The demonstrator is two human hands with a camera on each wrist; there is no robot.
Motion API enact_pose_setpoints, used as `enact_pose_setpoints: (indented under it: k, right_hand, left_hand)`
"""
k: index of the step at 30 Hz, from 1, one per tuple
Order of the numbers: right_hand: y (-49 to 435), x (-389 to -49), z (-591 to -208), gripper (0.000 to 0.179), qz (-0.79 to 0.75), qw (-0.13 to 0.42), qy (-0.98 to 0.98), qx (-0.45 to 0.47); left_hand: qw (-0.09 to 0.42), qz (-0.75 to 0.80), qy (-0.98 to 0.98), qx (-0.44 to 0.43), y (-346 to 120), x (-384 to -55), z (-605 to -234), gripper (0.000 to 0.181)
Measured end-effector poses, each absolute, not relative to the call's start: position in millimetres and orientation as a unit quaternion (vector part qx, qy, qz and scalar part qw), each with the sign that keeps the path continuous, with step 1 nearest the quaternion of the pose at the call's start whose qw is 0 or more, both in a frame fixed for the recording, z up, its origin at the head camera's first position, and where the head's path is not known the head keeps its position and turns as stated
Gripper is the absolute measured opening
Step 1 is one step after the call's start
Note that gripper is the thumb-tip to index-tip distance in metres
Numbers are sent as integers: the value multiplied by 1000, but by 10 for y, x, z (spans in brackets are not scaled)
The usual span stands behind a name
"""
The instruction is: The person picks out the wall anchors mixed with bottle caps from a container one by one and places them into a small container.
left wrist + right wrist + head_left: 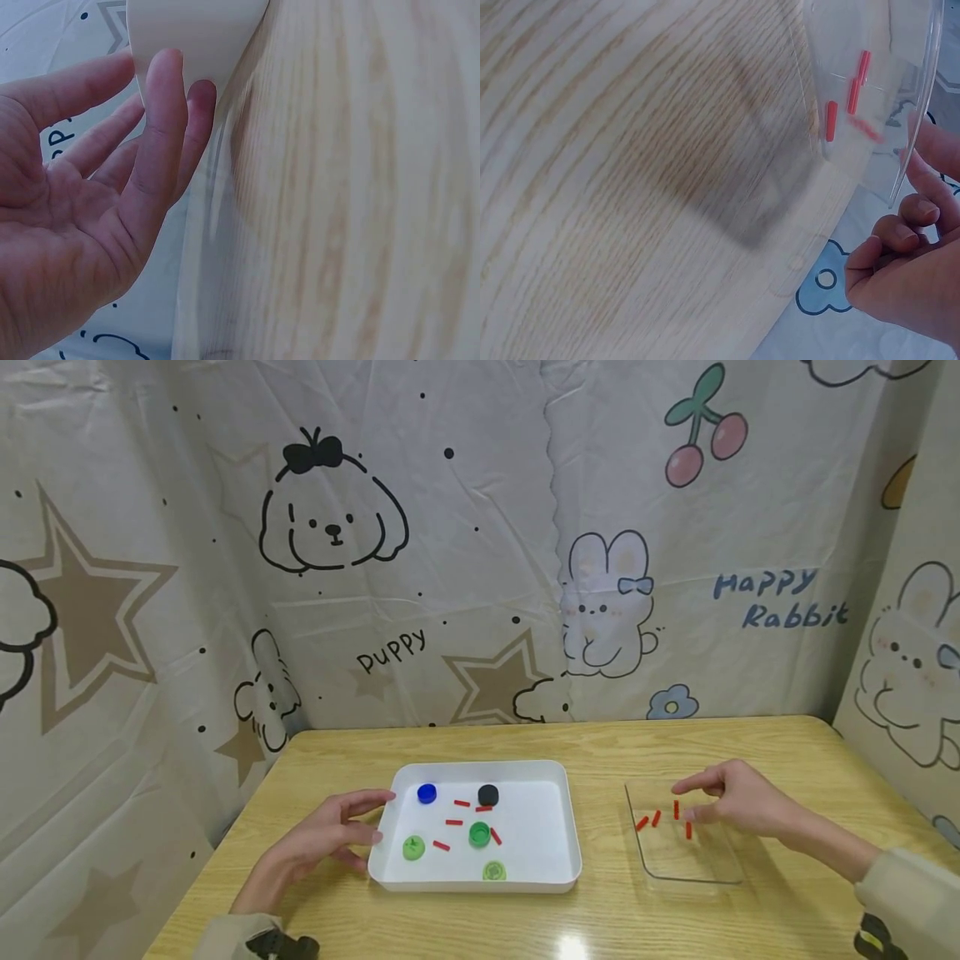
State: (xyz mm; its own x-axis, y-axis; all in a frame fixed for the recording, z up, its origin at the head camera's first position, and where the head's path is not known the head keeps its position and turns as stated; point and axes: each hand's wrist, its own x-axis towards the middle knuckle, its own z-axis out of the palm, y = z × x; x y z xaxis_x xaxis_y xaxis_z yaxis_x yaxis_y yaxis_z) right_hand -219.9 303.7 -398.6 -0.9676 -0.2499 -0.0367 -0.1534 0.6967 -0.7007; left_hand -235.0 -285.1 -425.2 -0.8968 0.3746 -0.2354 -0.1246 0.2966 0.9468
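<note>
— Look at the tray point(534, 827), lower centre: smooth plastic?
— Seems so; see glossy, transparent walls on the box point(686, 864), lower right (plastic or glass, can't tell).
— Notice wood grain on the table point(607, 914), shiny at bottom centre.
— And creases in the cloth-like sheet point(487, 577) above.

On one tabletop point(480, 927) are one white tray point(536, 839), one clear box point(671, 860) and two hands point(330, 831). I count five red sticks point(453, 822) in the tray and four more at the box. The tray also holds five round pieces point(427, 793): one blue, one black, one darker green, two pale green.
</note>
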Motion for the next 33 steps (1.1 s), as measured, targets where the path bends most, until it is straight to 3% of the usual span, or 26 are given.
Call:
enact_pose_setpoints:
  k: [11,25,33]
  right_hand:
    - [2891,-2219,-3801,34,-365,54,920,-132]
    - [2183,-2265,-3519,19,-384,84,893,-220]
    - [1849,-2334,-3519,21,-363,78,883,-287]
  left_hand:
    - [214,596,770,81,-2854,-2340,-4222,70]
    - [217,593,770,87,-2861,-2351,-4232,69]
    - [217,594,769,89,-2865,-2348,-4231,69]
